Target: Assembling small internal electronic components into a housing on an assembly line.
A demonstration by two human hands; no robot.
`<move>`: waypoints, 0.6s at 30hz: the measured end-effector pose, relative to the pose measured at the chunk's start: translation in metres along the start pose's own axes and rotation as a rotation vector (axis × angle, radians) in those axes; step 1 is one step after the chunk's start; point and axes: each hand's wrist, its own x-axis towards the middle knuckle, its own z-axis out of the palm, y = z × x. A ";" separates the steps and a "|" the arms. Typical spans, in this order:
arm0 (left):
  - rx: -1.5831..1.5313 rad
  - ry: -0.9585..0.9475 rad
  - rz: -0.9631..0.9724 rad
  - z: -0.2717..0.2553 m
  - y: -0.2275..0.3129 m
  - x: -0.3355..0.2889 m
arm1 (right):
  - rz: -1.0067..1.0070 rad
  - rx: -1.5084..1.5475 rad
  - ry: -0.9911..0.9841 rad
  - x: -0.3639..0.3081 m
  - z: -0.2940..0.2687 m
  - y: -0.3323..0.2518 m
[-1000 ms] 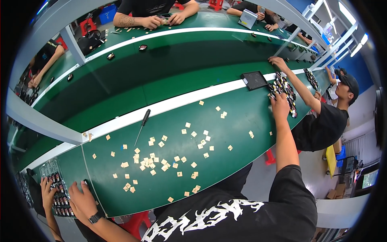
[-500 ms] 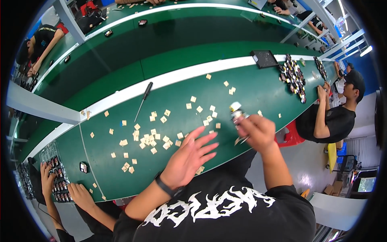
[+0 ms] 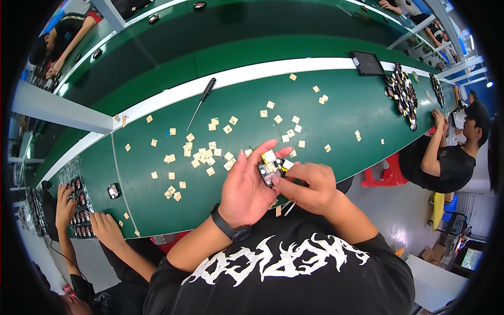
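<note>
A small black electronic device (image 3: 270, 172) with white and yellow parts sits between my hands, above the near edge of the green table. My left hand (image 3: 241, 193), palm up, cradles it against the fingers. From the other side, the thumb and fingers of my right hand (image 3: 313, 190) pinch it. Two thin pale prongs (image 3: 289, 209), perhaps tweezers, stick out below my right hand; their other end is hidden. Many small beige square pieces (image 3: 203, 155) lie scattered beyond my hands. A black screwdriver (image 3: 208, 88) lies farther back, pointing toward me.
At the far right are a black tray (image 3: 367, 64) and a heap of similar devices (image 3: 401, 97). A single device (image 3: 113, 191) lies at the left, near a co-worker's hands (image 3: 106, 229) and a clear tray of devices (image 3: 83, 231). Another co-worker (image 3: 451, 139) sits at the right.
My right hand has brought the device leftward to my left hand. My left hand, empty before, now supports it. The whole view has shifted slightly.
</note>
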 end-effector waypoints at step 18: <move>0.739 0.306 0.237 -0.021 0.048 -0.047 | 0.065 -0.290 -0.218 -0.046 -0.008 0.016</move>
